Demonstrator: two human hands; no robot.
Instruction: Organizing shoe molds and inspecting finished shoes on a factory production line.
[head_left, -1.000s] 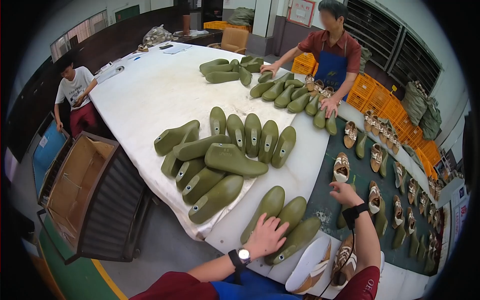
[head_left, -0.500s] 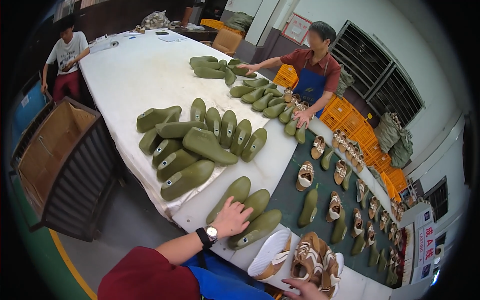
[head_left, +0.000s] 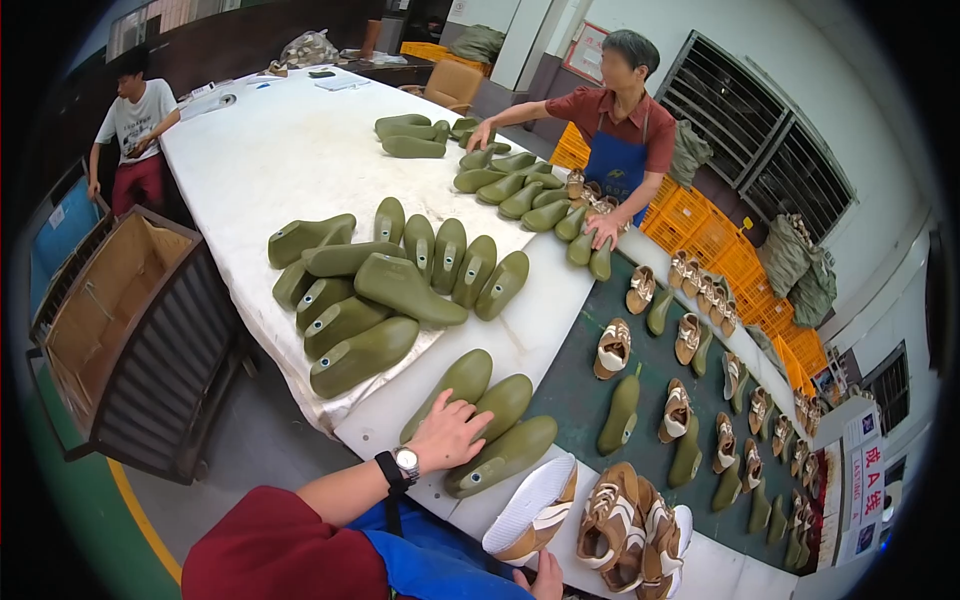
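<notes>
My left hand (head_left: 448, 437), a watch on its wrist, rests with fingers spread over three green shoe lasts (head_left: 508, 456) lying side by side on the white table edge. At the lower edge of the view my right hand (head_left: 543, 578) is partly cut off. Its fingers look apart and reach the lower end of a brown-and-white sneaker (head_left: 541, 520), which lies on its side with the white sole facing left. Right of it stand more brown-and-white sneakers (head_left: 612, 515), close together.
A pile of green lasts (head_left: 410, 287) lies on the white tabletop (head_left: 300, 130). To the right, a dark green belt (head_left: 570, 400) carries sneakers and lasts. Across the table a co-worker (head_left: 625, 140) handles lasts; another person (head_left: 135, 130) is far left, beside a dark slatted cart (head_left: 170, 350).
My right hand has moved left, from in front of the standing sneakers to the one on its side. My left hand stays on the lasts. The co-worker's far arm has drawn back toward their body.
</notes>
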